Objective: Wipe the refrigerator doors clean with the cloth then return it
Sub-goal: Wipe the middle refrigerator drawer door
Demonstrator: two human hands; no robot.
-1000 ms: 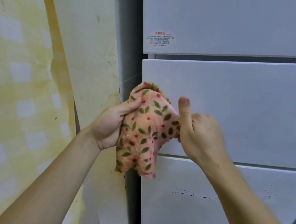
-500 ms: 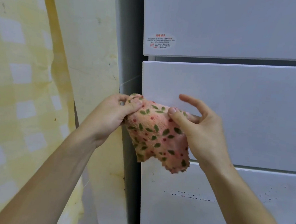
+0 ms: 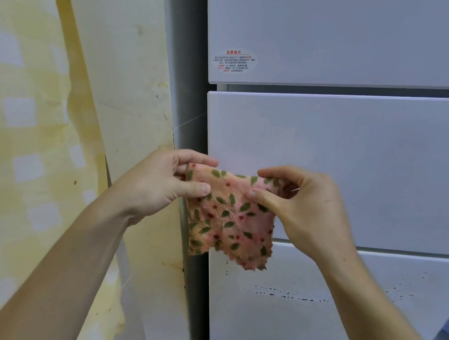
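Pink fleece with green leaves and red berries all over it: that's the cloth point(image 3: 230, 218), held up flat right in front of the refrigerator! At the top left corner the left hand point(image 3: 161, 184) has it, grip pinching the edge between thumb and fingers. The right hand point(image 3: 303, 210) pinches the top right corner the same way, thumb on the front. It hangs across the seam between the middle door point(image 3: 351, 165) and the lower door point(image 3: 313, 330). Just below it, dark specks point(image 3: 289, 296) run in a line on that lower panel. On the upper door point(image 3: 333, 36) sits a sticker point(image 3: 233, 61) with red print. Off left, a yellow checked sheet point(image 3: 29, 129) covers the wall.
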